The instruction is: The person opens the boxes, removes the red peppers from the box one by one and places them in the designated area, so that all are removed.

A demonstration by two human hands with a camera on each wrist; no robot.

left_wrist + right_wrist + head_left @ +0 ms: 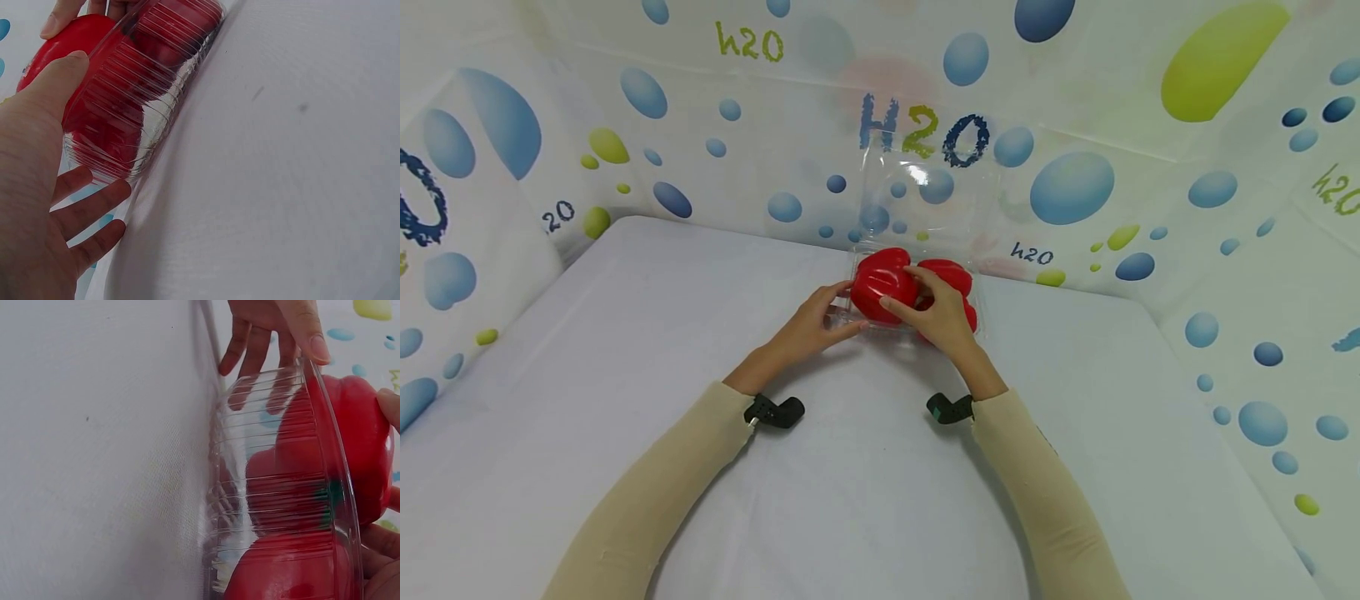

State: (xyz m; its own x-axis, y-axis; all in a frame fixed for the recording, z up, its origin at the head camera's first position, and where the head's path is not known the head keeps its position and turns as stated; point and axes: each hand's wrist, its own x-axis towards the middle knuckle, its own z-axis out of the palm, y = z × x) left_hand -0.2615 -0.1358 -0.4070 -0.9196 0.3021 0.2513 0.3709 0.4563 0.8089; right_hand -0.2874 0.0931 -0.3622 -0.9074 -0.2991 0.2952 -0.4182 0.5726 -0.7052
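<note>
A clear plastic container (979,327) stands at the back of the table, its transparent lid (958,196) raised against the backdrop. My right hand (946,317) grips a red bell pepper (880,287) over the container's left part, thumb in front and fingers on its right side. This pepper (362,437) rises above the container's rim. Other red peppers (947,271) lie inside, partly hidden by my right hand. My left hand (812,325) touches the container's left end with spread fingers. In the left wrist view, its thumb (62,78) reaches up by the rim.
A white cloth (865,467) covers the table. Behind it hangs a white backdrop (700,200) with blue and green drops. Black wrist cameras (778,412) sit at both sleeve cuffs.
</note>
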